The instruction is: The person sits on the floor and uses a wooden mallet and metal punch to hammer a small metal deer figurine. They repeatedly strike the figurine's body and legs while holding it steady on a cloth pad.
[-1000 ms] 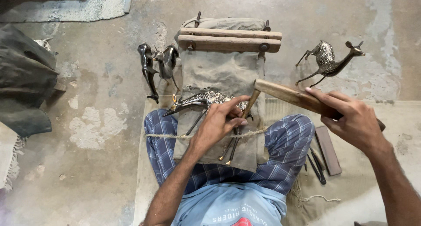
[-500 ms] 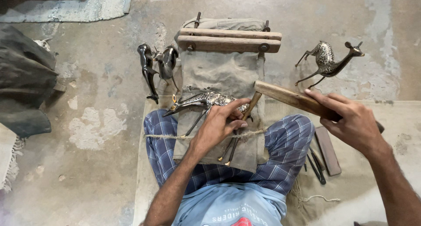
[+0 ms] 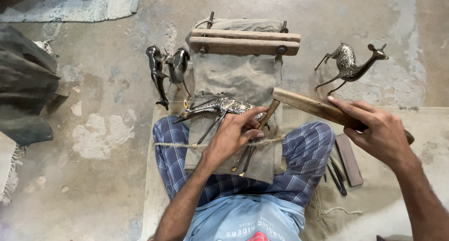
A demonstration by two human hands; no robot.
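both hands are busy: my left hand (image 3: 232, 134) pinches a thin chisel (image 3: 264, 118) upright against the metal deer figure (image 3: 220, 107), which lies on its side on the grey cloth (image 3: 238, 77) across my lap. my right hand (image 3: 379, 129) is wrapped around a wooden mallet (image 3: 304, 103), its head just beside the chisel's top. a string (image 3: 177, 145) runs over my knees. two dark figures (image 3: 166, 70) stand left of the cloth, a finished deer (image 3: 351, 65) stands to the right, and spare tools (image 3: 341, 168) lie by my right leg.
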